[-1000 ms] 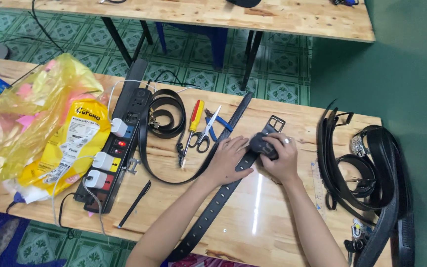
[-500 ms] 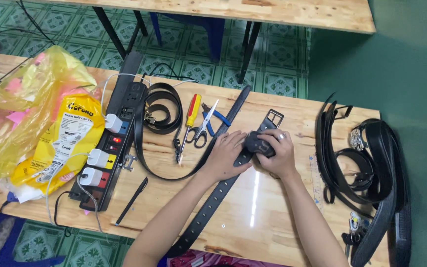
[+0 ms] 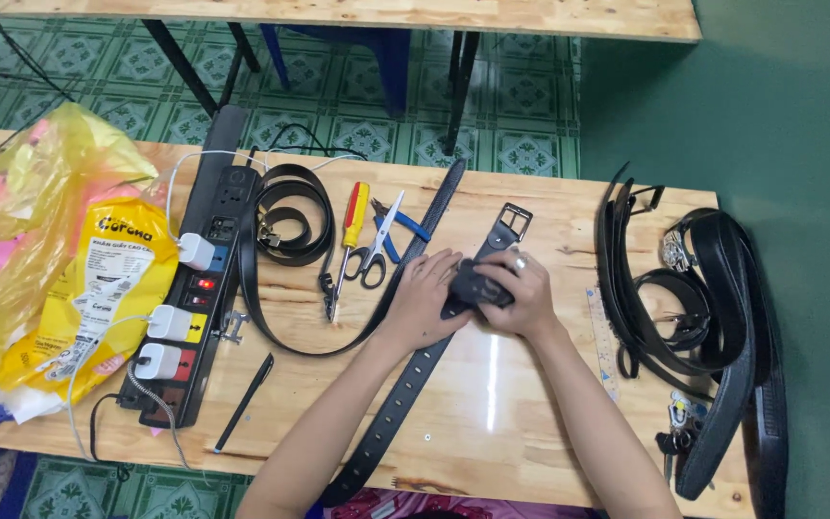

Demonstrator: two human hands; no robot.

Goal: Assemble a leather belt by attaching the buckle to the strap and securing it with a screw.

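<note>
A long black belt (image 3: 405,394) lies diagonally across the wooden table (image 3: 492,404), its metal buckle (image 3: 514,222) at the far end. My left hand (image 3: 422,298) presses flat on the strap just below the buckle end. My right hand (image 3: 521,293), with a ring on one finger, is closed over a small dark object (image 3: 471,285) held against the belt. What the object is cannot be told.
A black power strip (image 3: 199,279) with white chargers lies at left beside a yellow plastic bag (image 3: 50,259). A coiled belt (image 3: 290,216), screwdriver (image 3: 350,235), scissors (image 3: 377,252) and a black pen (image 3: 245,401) lie nearby. Several black belts (image 3: 703,317) are heaped at right.
The view has shifted slightly upward. Both hands stay on the belt near the buckle with only small finger movements.
</note>
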